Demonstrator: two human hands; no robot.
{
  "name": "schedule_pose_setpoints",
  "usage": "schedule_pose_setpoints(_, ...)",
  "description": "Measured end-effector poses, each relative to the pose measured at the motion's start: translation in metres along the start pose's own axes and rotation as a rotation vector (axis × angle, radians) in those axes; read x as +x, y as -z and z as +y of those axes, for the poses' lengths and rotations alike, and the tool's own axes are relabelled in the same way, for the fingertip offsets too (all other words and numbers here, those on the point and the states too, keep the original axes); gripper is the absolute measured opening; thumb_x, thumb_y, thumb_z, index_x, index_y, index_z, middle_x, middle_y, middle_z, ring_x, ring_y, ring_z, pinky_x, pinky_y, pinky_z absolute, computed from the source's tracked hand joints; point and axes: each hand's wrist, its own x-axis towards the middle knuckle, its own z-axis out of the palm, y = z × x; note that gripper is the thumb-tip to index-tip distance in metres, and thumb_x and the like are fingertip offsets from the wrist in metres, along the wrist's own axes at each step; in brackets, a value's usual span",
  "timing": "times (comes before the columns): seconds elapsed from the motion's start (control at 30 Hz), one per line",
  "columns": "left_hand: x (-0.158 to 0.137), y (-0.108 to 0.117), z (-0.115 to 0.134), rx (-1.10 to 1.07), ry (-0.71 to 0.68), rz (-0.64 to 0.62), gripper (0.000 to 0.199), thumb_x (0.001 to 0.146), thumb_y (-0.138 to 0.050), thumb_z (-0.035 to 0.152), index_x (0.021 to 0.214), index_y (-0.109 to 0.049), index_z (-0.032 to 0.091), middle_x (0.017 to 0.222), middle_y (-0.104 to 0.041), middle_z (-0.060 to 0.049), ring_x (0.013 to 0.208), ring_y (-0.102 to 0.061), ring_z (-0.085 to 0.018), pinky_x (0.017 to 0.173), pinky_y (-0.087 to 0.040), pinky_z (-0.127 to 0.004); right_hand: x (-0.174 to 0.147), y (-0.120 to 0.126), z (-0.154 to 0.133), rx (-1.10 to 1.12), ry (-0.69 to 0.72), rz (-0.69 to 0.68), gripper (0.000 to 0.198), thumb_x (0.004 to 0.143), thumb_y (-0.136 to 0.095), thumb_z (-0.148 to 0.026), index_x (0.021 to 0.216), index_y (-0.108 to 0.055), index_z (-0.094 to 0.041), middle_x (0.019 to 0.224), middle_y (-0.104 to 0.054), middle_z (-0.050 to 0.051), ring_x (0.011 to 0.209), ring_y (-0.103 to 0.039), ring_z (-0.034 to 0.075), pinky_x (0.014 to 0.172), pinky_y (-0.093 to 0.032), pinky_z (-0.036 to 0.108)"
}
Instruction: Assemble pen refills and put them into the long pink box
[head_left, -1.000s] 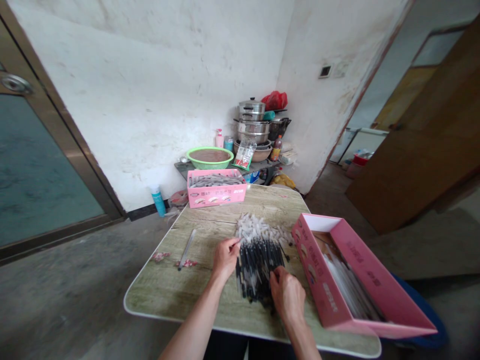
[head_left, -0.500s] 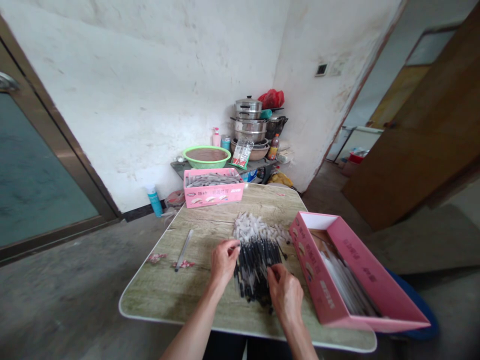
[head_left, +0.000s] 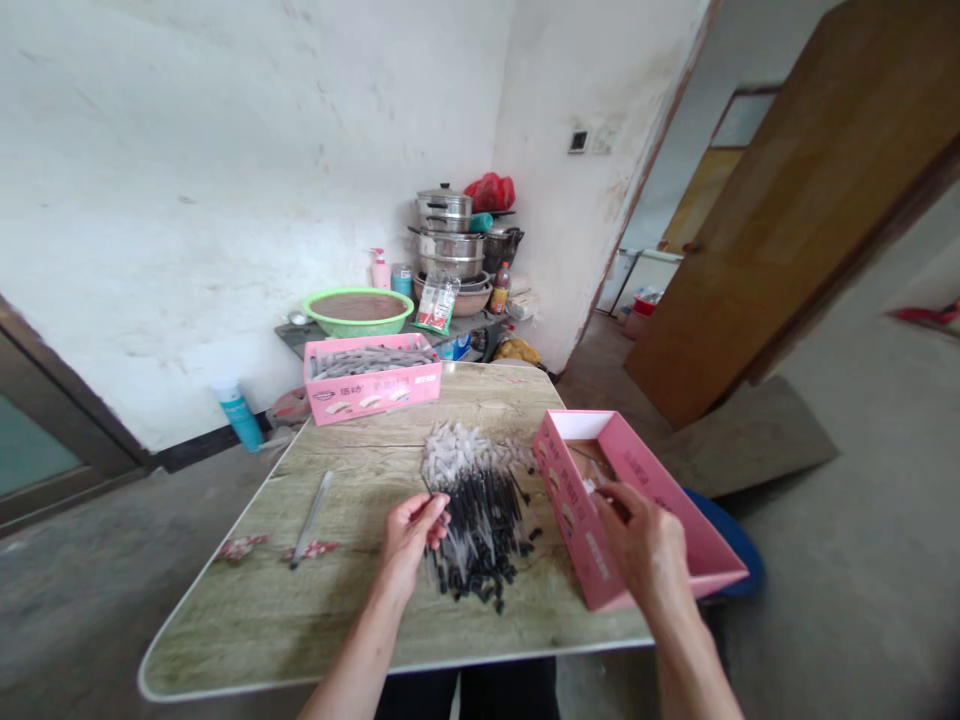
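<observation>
My left hand (head_left: 414, 535) is closed in a pinch at the left edge of a pile of black-tipped pen refills (head_left: 480, 505). A thin dark refill seems to stick out of its fingertips. My right hand (head_left: 646, 535) reaches over the near wall of the right pink box (head_left: 574, 525), fingers bent together; what they hold is hidden, though a small whitish bit shows by the fingertips. Beyond the refills lies a heap of small whitish translucent pieces (head_left: 459, 450). Small black caps (head_left: 480, 582) lie at the pile's near end.
One clear pen (head_left: 311, 520) lies alone on the wood-patterned table (head_left: 360, 600). A second pink box (head_left: 375, 392), full of pens, stands at the table's far left corner. Behind it are a green basin (head_left: 358, 325) and stacked steel pots (head_left: 448, 250). A blue stool (head_left: 731, 540) stands below right.
My right hand has moved from the refill pile rightward into the right pink box. My left hand stays by the pile, pinched. The view has turned to the right.
</observation>
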Motion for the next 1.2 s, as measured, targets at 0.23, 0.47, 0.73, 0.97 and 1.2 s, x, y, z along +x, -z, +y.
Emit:
schedule_pose_setpoints(0.23, -0.008, -0.006, 0.011, -0.049, -0.073, -0.054, 0.044, 0.073, -0.069, 0.046, 0.098, -0.067, 0.01, 0.069, -0.063, -0.003, 0.053, -0.054, -0.01, 0.043, -0.039, -0.018, 0.039, -0.012, 0.05, -0.421, 0.093, -0.305, 0.012, 0.08, -0.058, -0.021, 0.085, -0.068, -0.014, 0.092, -0.071, 0.014, 0.09, -0.066, 0.027, 0.069, -0.042, 0.029)
schedule_pose_setpoints(0.47, -0.022, -0.012, 0.021, -0.119, -0.089, -0.123, 0.039, 0.078, -0.064, 0.044, 0.101, -0.068, 0.012, 0.074, -0.061, -0.004, 0.058, -0.056, -0.01, 0.047, -0.041, -0.019, 0.038, -0.028, 0.055, -0.409, 0.113, -0.337, 0.015, 0.078, -0.052, -0.012, 0.08, -0.067, -0.014, 0.09, -0.071, 0.015, 0.088, -0.067, 0.026, 0.069, -0.044, 0.03)
schedule_pose_setpoints(0.73, -0.038, -0.017, 0.024, -0.032, 0.019, -0.32, 0.039, 0.077, -0.068, 0.04, 0.1, -0.069, 0.009, 0.063, -0.057, -0.002, 0.051, -0.052, -0.009, 0.045, -0.04, -0.019, 0.023, 0.017, 0.0, 0.661, -0.044, -0.03, 0.022, 0.078, -0.061, -0.039, 0.078, -0.062, -0.017, 0.06, -0.065, 0.004, 0.051, -0.06, 0.018, 0.046, -0.041, 0.024)
schedule_pose_setpoints(0.97, -0.05, -0.02, 0.024, 0.002, 0.046, -0.482, 0.033, 0.076, -0.07, 0.036, 0.093, -0.072, 0.007, 0.058, -0.058, -0.002, 0.045, -0.05, -0.008, 0.044, -0.039, -0.019, -0.001, -0.025, -0.068, 1.584, -0.217, -0.116, 0.024, 0.069, -0.075, -0.033, 0.072, -0.06, -0.015, 0.06, -0.064, 0.0, 0.05, -0.061, 0.015, 0.041, -0.049, 0.022)
schedule_pose_setpoints(1.2, -0.051, -0.014, 0.026, 0.032, 0.076, -0.52, 0.033, 0.074, -0.071, 0.035, 0.092, -0.074, 0.009, 0.057, -0.059, -0.003, 0.045, -0.05, -0.008, 0.043, -0.037, -0.018, 0.003, -0.046, -0.071, 1.661, -0.297, -0.047, 0.024, 0.066, -0.078, -0.031, 0.071, -0.061, -0.014, 0.061, -0.065, -0.001, 0.05, -0.063, 0.014, 0.042, -0.052, 0.022)
